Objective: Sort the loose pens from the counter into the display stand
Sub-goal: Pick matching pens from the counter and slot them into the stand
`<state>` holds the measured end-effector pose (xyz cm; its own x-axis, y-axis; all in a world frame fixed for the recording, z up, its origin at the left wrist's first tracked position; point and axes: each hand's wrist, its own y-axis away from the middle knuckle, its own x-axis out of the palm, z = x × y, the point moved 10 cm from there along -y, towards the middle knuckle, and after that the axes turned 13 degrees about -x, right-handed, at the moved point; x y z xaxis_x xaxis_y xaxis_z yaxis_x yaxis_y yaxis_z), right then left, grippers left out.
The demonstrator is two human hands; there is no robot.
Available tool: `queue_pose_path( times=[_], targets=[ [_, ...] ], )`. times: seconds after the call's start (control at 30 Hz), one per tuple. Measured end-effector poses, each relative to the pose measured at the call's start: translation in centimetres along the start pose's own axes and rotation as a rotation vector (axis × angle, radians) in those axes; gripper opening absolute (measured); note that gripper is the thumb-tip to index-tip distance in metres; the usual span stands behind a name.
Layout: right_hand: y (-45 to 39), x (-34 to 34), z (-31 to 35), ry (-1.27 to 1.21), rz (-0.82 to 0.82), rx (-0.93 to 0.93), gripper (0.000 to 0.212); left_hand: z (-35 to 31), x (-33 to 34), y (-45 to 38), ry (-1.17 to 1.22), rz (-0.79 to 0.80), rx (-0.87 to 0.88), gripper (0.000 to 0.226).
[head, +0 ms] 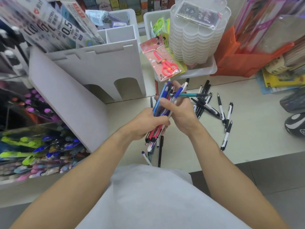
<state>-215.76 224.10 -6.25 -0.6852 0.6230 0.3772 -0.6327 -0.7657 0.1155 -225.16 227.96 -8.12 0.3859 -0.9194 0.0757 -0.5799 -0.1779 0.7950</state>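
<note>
Left hand (148,123): we clamp the mixed bundle of plastic pens (162,111).
Right hand (179,111): closed on the same bundle.
Advice: we square the tips before moving left to the clear tiered display stand (33,129).

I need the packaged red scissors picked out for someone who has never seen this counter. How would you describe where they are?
Start at the tall stack of clear plastic containers in the white tray at the back of the counter. Leaning against the tray's front left corner is a pink card pack holding the red scissors, just above the hands. The green scissors behind stand in the bin, not in front.
</note>
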Motion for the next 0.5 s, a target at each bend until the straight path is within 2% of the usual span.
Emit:
queue_pose_path(
  times=[0.1, 0.2, 0.37, 0.5],
  targets=[
    [-1.2, 0.3, 1.2, -0.095, -0.049, -0.051, 0.066, 0.0, 1.0, 0.0, 0.118, 0.091, -0.037, 0.011],
    [-1.7, 0.0, 1.0, -0.063, -0.165, -0.043, 0.051, 0.3, 1.6, -0.3, 0.226, 0.118, -0.049, 0.014],
    [-1.4, -0.5, 1.2, 0.095, -0.261, -0.049, 0.025, 1.4, 2.3, -0.7, 0.231, 0.184, -0.063, 0.02],
    [-0.1, -0.7, -0.7, 0.166, -0.258, -0.009, 0.028, 4.5, 3.3, -0.6, 0.269, 0.198, -0.128, 0.024]
  ],
)
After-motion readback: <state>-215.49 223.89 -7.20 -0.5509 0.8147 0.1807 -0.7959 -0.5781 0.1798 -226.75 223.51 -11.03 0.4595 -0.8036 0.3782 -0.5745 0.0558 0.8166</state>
